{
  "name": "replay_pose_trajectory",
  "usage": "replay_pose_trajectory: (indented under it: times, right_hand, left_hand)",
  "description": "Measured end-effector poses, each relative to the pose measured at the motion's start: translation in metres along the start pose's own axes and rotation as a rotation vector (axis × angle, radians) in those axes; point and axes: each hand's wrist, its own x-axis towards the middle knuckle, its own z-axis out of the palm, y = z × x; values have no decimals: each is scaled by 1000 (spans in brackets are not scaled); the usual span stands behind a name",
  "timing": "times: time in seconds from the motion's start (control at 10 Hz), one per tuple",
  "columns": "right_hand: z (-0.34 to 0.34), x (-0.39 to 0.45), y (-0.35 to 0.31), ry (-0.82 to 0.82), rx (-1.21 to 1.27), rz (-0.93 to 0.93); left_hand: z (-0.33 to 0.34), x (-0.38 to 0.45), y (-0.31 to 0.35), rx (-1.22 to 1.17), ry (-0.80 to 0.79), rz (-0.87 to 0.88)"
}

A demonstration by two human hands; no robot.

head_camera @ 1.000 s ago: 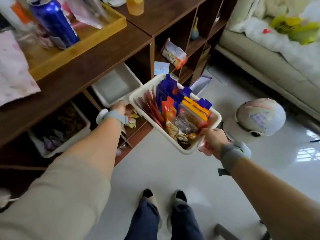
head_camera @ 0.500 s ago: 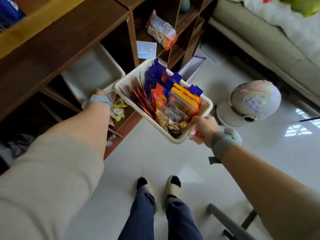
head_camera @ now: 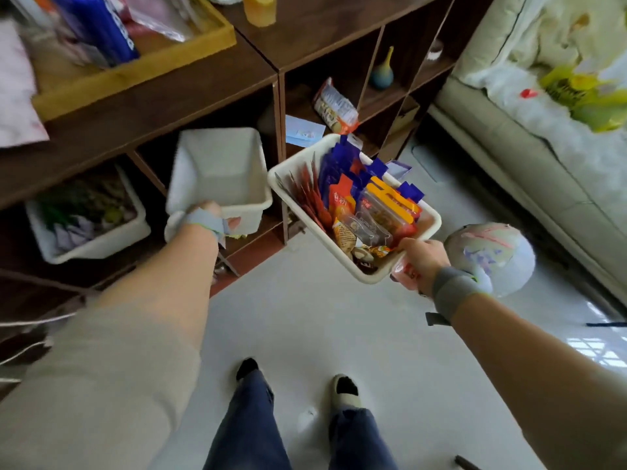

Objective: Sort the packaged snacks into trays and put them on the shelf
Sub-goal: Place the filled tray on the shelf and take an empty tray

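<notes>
My right hand (head_camera: 419, 261) grips the near rim of a white tray (head_camera: 429, 212) held above the floor, packed with blue, red and orange snack packets (head_camera: 359, 198). A small pinkish packet is also caught under that hand. My left hand (head_camera: 212, 218) grips the front rim of an empty white tray (head_camera: 217, 171), drawn partly out of a lower compartment of the dark wooden shelf (head_camera: 163, 106). The two trays sit side by side, nearly touching.
Another white tray with snacks (head_camera: 88, 215) sits in the lower left compartment. A snack packet (head_camera: 334, 106), a blue card and a small vase stand in other compartments. A wooden tray with a blue bottle (head_camera: 101, 25) tops the shelf. A round robot (head_camera: 492, 256) and sofa are on the right.
My left hand has pulled the empty white tray out of its compartment toward me. The full tray in my right hand has stayed at about the same place.
</notes>
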Motion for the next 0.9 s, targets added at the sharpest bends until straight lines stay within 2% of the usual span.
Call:
replay_pose_trajectory:
  times: [0.1,0.2,0.3,0.4,0.5,0.6,0.7,0.8,0.9]
  right_hand:
    - [-17,1,-3,-35,-41,-16]
    - [-32,-6,-12,-112,-90,-87]
    - [-20,-12,-16,-188,-90,-83]
    - [4,-17,-18,-210,-73,-57]
    - [38,-33,-20,-224,-42,-22]
    - [69,-40,-24,-219,2,-9]
    - [116,-40,-22,-220,9,46]
    - [169,13,-11,-181,-48,22]
    - [196,0,-25,-187,-40,62]
  left_hand:
    - [-10,-16,-11,91,65,45]
    - [-34,-65,-28,158,120,115]
    - [-59,-89,-51,397,174,119]
    - [-82,-91,-73,477,298,93]
    - [-109,-77,-86,635,309,66]
    - [-124,-68,-83,569,302,73]
    - [-140,-51,-76,560,366,57]
    - [-145,-40,-72,622,373,82]
    - [-148,-26,-64,762,344,17]
